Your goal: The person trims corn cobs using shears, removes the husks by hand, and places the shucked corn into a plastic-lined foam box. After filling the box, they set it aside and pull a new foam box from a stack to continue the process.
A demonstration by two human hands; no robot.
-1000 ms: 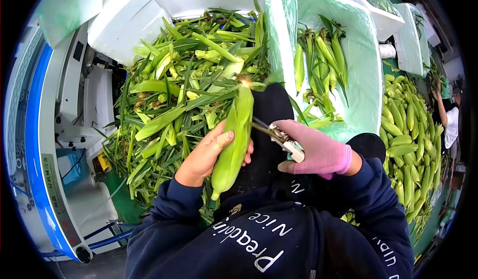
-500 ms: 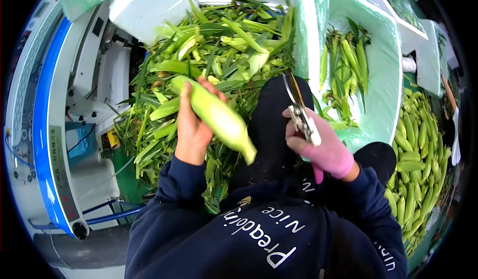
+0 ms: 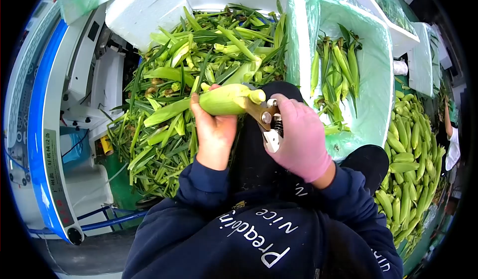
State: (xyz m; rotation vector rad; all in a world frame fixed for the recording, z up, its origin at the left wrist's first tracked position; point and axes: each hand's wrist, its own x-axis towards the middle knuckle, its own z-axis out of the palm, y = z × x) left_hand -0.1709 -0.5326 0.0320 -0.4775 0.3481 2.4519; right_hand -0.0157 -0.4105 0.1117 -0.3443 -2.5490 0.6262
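A green ear of corn lies across my bare left hand, whose fingers wrap round it from below. Its pale stalk end points right. My right hand, in a pink glove, grips pruning shears with white handles. The blades of the shears are at the stalk end of the corn, partly around its base. Behind the corn spreads a heap of husks and leaves.
A foam box lined with green plastic holds several ears at the upper right. Many ears form a pile at the right. A blue and white machine stands left. Another person's arm shows at the far right.
The corn has turned so its stalk end faces right, toward the shears. My right hand has brought the shears from beside the corn onto that stalk end.
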